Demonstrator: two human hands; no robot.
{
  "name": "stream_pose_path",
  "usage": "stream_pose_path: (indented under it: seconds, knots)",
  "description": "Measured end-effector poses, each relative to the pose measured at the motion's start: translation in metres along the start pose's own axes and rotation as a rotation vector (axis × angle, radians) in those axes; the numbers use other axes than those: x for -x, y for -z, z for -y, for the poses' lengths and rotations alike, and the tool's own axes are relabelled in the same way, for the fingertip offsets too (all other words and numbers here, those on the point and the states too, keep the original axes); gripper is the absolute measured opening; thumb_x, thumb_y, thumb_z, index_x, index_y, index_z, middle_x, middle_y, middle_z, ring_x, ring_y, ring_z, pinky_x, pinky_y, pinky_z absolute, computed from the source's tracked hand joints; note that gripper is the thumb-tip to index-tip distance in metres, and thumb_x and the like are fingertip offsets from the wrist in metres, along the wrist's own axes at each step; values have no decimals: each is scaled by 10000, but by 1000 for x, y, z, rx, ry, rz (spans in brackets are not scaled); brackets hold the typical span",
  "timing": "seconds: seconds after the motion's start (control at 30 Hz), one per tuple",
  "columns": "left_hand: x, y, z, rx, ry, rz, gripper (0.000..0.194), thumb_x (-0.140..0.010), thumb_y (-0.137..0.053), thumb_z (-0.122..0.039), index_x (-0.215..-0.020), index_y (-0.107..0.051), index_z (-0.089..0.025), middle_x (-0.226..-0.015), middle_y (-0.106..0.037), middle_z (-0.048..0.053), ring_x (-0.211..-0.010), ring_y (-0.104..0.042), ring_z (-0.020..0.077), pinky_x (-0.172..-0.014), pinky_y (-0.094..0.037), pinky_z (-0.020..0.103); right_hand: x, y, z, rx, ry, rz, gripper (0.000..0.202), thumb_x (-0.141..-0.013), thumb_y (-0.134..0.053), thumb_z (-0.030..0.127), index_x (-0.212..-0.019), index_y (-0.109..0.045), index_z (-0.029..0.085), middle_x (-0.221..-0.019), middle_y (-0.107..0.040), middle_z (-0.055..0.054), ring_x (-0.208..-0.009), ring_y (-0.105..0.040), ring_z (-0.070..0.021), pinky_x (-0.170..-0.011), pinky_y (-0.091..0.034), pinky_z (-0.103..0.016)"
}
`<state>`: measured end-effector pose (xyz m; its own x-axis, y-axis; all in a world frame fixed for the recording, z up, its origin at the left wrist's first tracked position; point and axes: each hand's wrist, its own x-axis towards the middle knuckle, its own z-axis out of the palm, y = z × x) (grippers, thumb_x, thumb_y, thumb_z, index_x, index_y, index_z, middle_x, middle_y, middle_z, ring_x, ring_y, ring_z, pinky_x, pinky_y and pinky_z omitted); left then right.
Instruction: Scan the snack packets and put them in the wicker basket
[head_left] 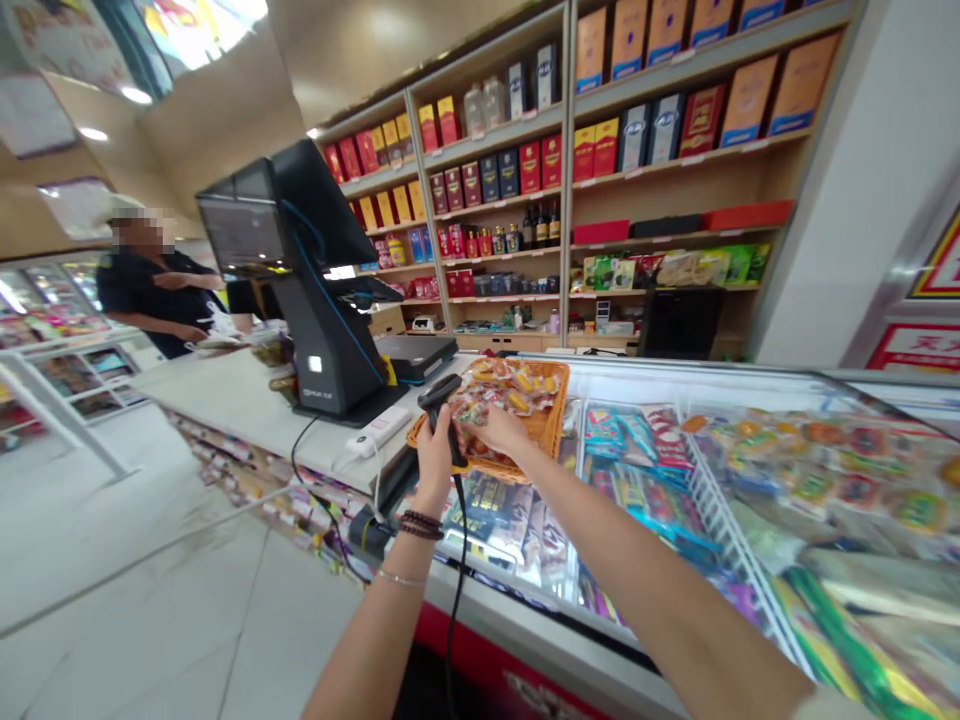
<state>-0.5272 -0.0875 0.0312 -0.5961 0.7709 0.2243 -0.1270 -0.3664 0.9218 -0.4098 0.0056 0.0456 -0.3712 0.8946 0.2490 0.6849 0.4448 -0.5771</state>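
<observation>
My left hand (pixel 435 448) is wrapped round the handle of a black barcode scanner (pixel 441 392), whose cord hangs down past my wrist. To its right my right hand (pixel 501 432) reaches into an orange wicker basket (pixel 556 420). Its fingers are bent down among small clear-wrapped snacks (pixel 517 385); what they hold there is too small to make out. The basket sits on the glass top of a display freezer (pixel 645 375), close to the end of the white counter.
A black checkout terminal (pixel 330 330) stands on the counter (pixel 217 390), with a small white device (pixel 379 430) beside it. Freezer compartments hold bright packets (pixel 637 490). Shelves of boxed bottles (pixel 499 175) line the back. Another person (pixel 154 285) stands behind the counter at left.
</observation>
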Motion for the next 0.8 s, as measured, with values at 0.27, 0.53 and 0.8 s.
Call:
stream_pose_path:
  seconds: [0.27, 0.53, 0.8]
  knots:
    - [5, 10, 30, -74, 27, -8, 770, -764, -886, -975, -819, -602, -262, -600, -585, -25, -483, -502, 147, -460, -391, 276, 10, 21, -15, 47, -54, -67, 368, -892, -1025, 428, -1105, -782, 251, -1120, -893, -81, -1072, -839, -304, -857, -554, -322]
    - [31, -38, 26, 7, 70, 130, 744, -773, -946, -918, -826, -594, -264, -590, -595, -35, -478, -533, 141, -472, -402, 264, 15, 91, -96, 63, -5, -178, 128, -883, -941, 290, -1003, -895, 280, -1143, -939, -94, -1230, -864, -398, -1033, -624, -425]
    - [81, -134, 26, 107, 184, 501, 760, -739, -977, -912, -809, -624, -242, -616, -612, -36, -484, -538, 114, -473, -432, 247, 83, 127, -220, -901, -431, -473, 378, -682, -1052, 420, -842, -735, 290, -809, -850, -25, -887, -863, -308, -894, -731, -469]
